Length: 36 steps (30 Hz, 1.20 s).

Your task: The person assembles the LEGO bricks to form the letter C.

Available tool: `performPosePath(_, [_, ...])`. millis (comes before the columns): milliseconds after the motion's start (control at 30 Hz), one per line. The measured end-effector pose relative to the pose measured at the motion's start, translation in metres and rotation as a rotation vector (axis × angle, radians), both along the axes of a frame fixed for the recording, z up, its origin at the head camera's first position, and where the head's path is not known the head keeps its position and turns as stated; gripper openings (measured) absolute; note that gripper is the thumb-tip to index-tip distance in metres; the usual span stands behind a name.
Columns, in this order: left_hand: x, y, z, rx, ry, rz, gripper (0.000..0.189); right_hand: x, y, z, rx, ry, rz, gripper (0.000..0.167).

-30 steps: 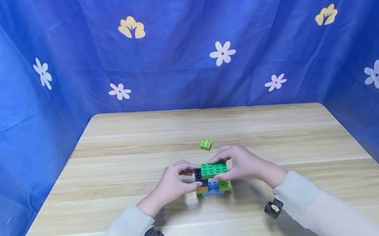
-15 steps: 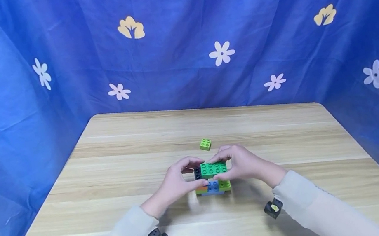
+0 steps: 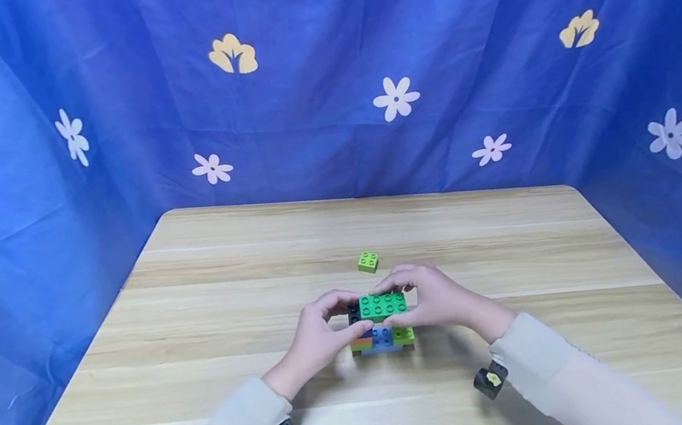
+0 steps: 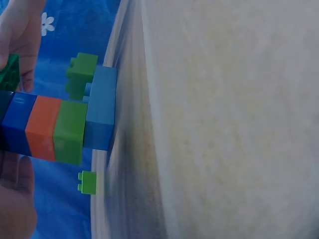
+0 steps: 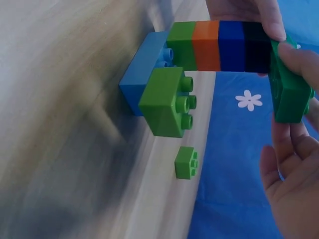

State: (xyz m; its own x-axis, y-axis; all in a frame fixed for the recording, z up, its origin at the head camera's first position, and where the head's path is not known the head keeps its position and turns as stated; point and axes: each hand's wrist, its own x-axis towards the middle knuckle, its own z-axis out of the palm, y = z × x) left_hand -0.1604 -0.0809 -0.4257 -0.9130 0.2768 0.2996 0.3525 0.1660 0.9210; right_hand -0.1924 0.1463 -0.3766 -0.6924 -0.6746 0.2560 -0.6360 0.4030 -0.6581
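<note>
A tower of green, orange, blue and black bricks (image 5: 207,46) rises from the left end of a light blue base brick (image 4: 101,107) on the table. Across its top, a long bright green brick (image 3: 382,305) covers part of the black brick and sticks out to the right. My left hand (image 3: 319,331) pinches the tower's upper end, thumb in front and fingers behind. My right hand (image 3: 437,294) grips the overhanging part of the long green brick between thumb and fingers. A light green brick (image 5: 164,102) sits on the base's right end, beneath the overhang.
Behind the build, a small lime green brick (image 3: 367,262) lies loose on the wooden table (image 3: 188,268). A blue flower-print curtain (image 3: 317,149) hangs along the table's back and sides.
My left hand has shifted right, its thumb and fingers reaching farther across the tower's top. My right hand keeps its grip on the long green brick almost unmoved.
</note>
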Motion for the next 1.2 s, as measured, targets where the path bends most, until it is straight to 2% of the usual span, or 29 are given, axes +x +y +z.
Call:
performPosePath(100, [0.001,0.000,0.001,-0.003,0.008,0.006,0.034,-0.003,0.005,-0.007,-0.085,-0.085,0.000,0.044])
performPosePath(200, [0.002,0.001,0.001,-0.010,0.015,0.012,0.034,-0.007,0.010,-0.016,-0.190,-0.186,-0.020,0.037])
performPosePath(300, [0.002,0.002,0.000,-0.010,0.018,0.010,0.035,-0.012,0.013,-0.024,-0.252,-0.256,-0.070,0.032])
performPosePath(367, [0.003,0.002,0.000,-0.009,0.015,0.010,0.035,-0.014,0.012,-0.024,-0.254,-0.275,-0.123,0.031])
performPosePath(600, [0.003,0.002,0.001,-0.006,0.004,0.006,0.035,-0.043,0.014,-0.050,-0.243,-0.242,-0.267,0.036])
performPosePath(867, [0.003,0.000,0.002,-0.019,0.022,0.021,0.034,-0.070,0.005,-0.066,-0.140,-0.178,-0.378,0.048])
performPosePath(967, [0.003,0.000,0.002,-0.017,0.017,0.023,0.034,-0.077,0.000,-0.069,-0.104,-0.168,-0.413,0.050])
performPosePath(1200, [0.004,0.000,0.002,-0.027,-0.006,0.019,0.035,-0.085,-0.011,-0.074,-0.078,-0.229,-0.467,0.056])
